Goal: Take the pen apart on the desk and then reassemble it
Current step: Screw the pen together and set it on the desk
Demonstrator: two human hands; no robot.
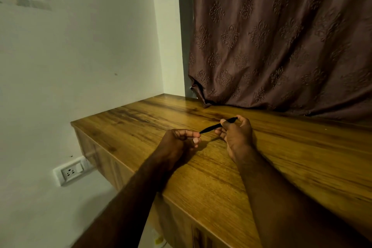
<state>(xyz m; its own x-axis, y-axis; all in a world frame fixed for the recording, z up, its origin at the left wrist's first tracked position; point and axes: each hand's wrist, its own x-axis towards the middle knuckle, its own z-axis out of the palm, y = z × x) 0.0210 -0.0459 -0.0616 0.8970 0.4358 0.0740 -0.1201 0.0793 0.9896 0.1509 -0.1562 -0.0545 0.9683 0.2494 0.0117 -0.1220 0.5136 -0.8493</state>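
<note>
While hovering over the desk [261, 157], gripping light, stiff, likely slippery pen [213, 127]: right hand [237, 135] clasping barrel, left hand [179, 141] pinching tip.

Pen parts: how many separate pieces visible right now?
1. The black pen is in one piece above the desk, held by the right hand, tip at the left hand. Small parts may be hidden inside the hands.
</note>
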